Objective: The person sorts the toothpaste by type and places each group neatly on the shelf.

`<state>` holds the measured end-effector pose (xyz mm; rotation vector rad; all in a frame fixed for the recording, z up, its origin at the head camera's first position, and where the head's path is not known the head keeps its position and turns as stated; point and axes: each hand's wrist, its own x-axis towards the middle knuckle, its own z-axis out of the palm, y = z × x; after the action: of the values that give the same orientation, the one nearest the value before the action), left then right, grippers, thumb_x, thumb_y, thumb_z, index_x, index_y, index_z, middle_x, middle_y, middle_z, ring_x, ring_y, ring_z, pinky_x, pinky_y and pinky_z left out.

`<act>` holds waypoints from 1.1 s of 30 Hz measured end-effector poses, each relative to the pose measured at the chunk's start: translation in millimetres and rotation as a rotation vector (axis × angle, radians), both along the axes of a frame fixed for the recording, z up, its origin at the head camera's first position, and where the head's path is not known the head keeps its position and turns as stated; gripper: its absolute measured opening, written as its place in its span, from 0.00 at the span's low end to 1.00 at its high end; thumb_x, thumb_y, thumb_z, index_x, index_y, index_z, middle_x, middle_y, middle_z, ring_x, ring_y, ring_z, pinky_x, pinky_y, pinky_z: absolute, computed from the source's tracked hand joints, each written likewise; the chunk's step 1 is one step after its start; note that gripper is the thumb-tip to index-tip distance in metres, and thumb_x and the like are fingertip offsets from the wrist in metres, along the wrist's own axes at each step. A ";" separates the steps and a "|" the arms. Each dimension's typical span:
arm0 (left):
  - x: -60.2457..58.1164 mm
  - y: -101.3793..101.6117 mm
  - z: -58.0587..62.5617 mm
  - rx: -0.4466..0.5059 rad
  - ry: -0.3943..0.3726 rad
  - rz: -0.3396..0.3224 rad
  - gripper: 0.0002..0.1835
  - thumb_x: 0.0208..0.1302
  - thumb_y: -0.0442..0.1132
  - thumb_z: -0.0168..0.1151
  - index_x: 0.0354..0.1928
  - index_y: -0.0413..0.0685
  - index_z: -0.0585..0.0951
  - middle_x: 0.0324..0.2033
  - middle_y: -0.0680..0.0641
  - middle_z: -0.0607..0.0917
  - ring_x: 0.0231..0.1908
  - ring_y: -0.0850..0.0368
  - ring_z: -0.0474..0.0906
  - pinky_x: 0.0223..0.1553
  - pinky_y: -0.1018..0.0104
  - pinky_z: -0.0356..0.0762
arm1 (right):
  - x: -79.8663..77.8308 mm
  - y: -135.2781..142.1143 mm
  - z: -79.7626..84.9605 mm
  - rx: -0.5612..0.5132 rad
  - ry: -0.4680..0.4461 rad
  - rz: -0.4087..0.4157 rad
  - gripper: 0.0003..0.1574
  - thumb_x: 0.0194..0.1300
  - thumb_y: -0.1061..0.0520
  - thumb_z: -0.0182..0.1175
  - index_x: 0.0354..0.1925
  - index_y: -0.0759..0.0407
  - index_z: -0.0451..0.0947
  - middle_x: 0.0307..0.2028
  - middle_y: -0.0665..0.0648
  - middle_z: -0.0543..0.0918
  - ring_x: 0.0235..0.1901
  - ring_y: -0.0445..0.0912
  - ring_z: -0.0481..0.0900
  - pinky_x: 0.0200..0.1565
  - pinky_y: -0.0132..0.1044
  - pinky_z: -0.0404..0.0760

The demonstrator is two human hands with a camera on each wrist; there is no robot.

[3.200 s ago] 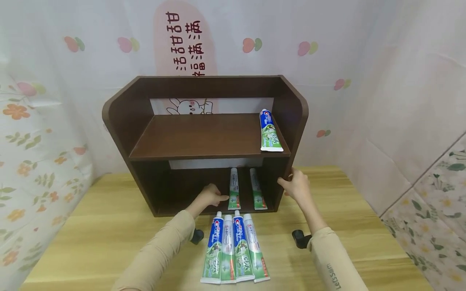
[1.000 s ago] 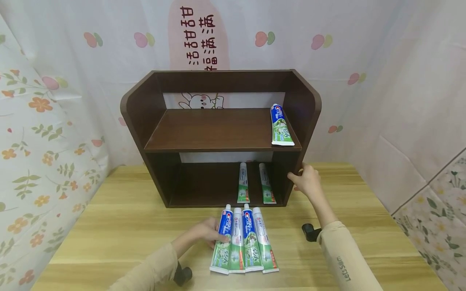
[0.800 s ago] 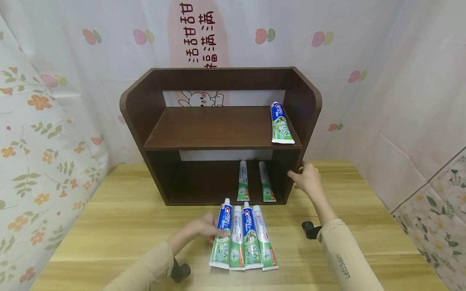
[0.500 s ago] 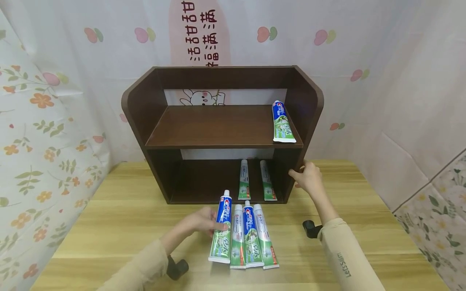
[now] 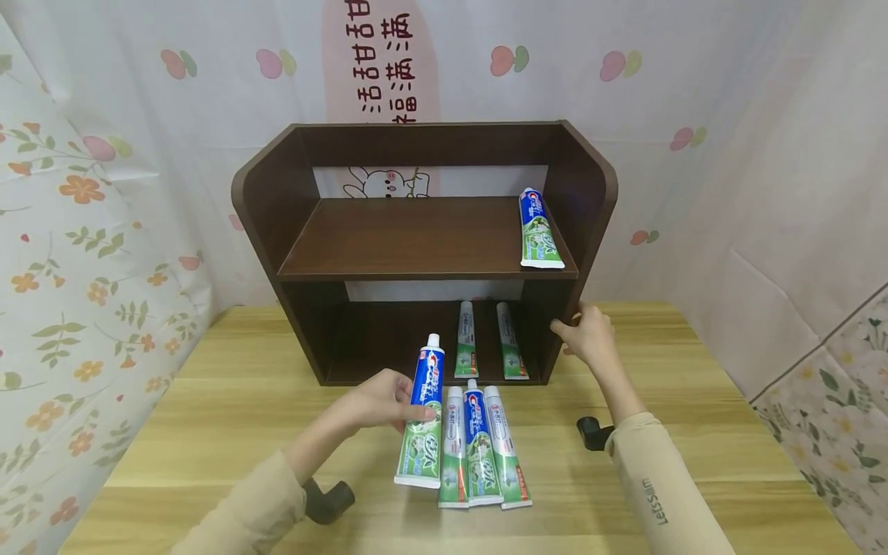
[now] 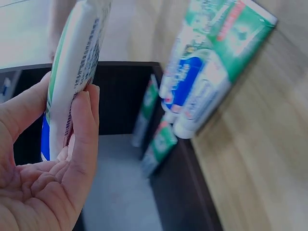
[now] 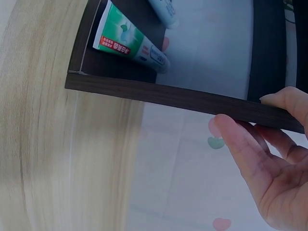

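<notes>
My left hand (image 5: 381,401) pinches a blue-and-green toothpaste tube (image 5: 425,447), thumb across its front and cap pointing up. In the left wrist view the tube's white back (image 6: 79,72) shows, with fingers behind it. Beside it on the table lie three more tubes: a white-and-green tube (image 5: 454,455), a blue-and-green one (image 5: 480,447) and another white-and-green one (image 5: 508,451). At the dark brown shelf (image 5: 416,276), my right hand (image 5: 588,336) grips the right side panel (image 7: 183,100), thumb on one face and fingers on the other.
One blue-and-green tube (image 5: 541,235) lies at the right of the upper shelf. Two white-and-green tubes, one nearer the middle (image 5: 466,343) and one at the right (image 5: 511,347), lie on the lower level. A black fitting (image 5: 329,501) sits by the left sleeve, another black fitting (image 5: 592,433) by the right.
My left hand came back from the lower shelf level, took hold of the leftmost toothpaste tube and raised it off the row toward the shelf. My right hand stays on the side panel.
</notes>
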<state>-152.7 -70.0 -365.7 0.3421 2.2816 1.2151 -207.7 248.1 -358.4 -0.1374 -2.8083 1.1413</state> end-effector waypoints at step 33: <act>-15.0 17.0 98.6 0.047 0.204 0.026 0.21 0.55 0.44 0.65 0.44 0.35 0.77 0.32 0.41 0.84 0.26 0.57 0.82 0.36 0.63 0.82 | 1.2 0.2 0.0 0.014 0.012 -0.012 0.21 0.59 0.55 0.54 0.46 0.69 0.69 0.34 0.70 0.79 0.15 0.45 0.80 0.21 0.32 0.76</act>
<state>-167.7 -53.0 -267.1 0.4744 2.4387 1.3013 -206.6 248.4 -358.5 -0.1460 -2.8003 1.1164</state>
